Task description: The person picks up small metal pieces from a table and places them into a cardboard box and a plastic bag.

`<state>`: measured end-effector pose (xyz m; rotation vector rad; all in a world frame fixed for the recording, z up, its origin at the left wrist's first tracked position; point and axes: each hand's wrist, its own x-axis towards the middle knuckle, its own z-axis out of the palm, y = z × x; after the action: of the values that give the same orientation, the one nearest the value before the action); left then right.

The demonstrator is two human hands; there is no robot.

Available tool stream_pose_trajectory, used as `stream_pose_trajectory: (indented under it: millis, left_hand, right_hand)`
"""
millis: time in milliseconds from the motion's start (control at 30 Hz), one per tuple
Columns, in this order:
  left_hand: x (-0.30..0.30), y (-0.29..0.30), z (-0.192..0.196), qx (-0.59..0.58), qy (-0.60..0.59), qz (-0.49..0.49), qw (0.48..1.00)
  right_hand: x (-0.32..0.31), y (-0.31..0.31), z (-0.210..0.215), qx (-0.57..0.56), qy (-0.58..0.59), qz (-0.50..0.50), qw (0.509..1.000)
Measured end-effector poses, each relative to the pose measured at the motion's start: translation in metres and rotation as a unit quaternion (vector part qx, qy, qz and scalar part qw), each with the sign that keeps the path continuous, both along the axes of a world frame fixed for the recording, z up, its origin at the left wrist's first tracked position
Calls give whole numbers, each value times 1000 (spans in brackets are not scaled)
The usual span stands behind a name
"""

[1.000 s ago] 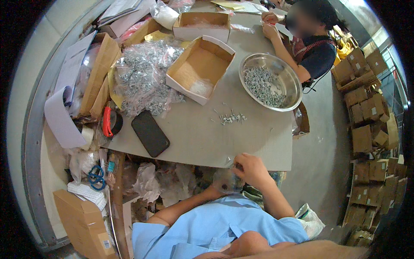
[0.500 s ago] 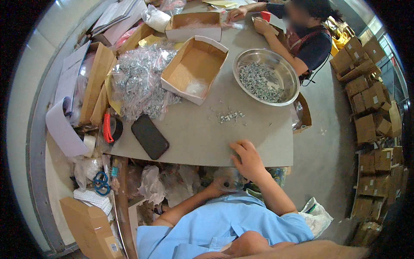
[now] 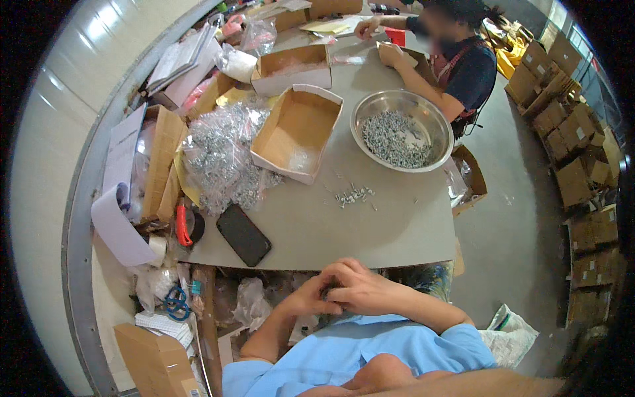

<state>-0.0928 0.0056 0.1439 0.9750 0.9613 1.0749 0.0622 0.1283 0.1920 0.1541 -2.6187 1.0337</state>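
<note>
Far left of the bowl point(image 3: 424, 114), bags point(image 3: 221, 155) look already filled; just left of the bowl, the box point(image 3: 297, 119) has a clear packet point(image 3: 301, 161) in it. Well on the bowl's near side, left hand point(image 3: 307, 296) and right hand point(image 3: 368, 289) meet, fingers curled; whether they hold anything, I cannot tell. Between hands and bowl, loose screws point(image 3: 355, 196) lie on the desk point(image 3: 311, 235); the bowl has many more left unbagged

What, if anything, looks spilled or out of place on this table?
A small heap of loose fasteners lies on the table outside the bowl that holds many similar-looking ones, with one stray piece to the right. They look spilled, though they may have been put there on purpose. Nothing looks clearly damaged.
</note>
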Motion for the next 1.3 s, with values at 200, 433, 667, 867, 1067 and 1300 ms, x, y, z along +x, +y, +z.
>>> stream_pose_trajectory:
  millis: [200,433,667,867,1067,1300]
  left_hand:
    - [5,11,-7,129,87,169,973]
    - [18,28,9,197,269,244,911]
    - [10,25,14,136,291,212,923]
    - [-69,41,33,140,390,410,812]
    - [-113,117,102,312,483,522,629]
    - [-157,223,48,135,722,4,678]
  right_hand:
    - [15,16,4,-70,11,-134,988]
    - [18,20,-3,-161,-89,-188,965]
    - [16,27,-7,-173,-26,-133,975]
    - [27,46,-34,-244,19,-237,940]
    - [34,55,-58,-214,10,-365,906]
    - [30,52,-60,-144,15,-355,924]
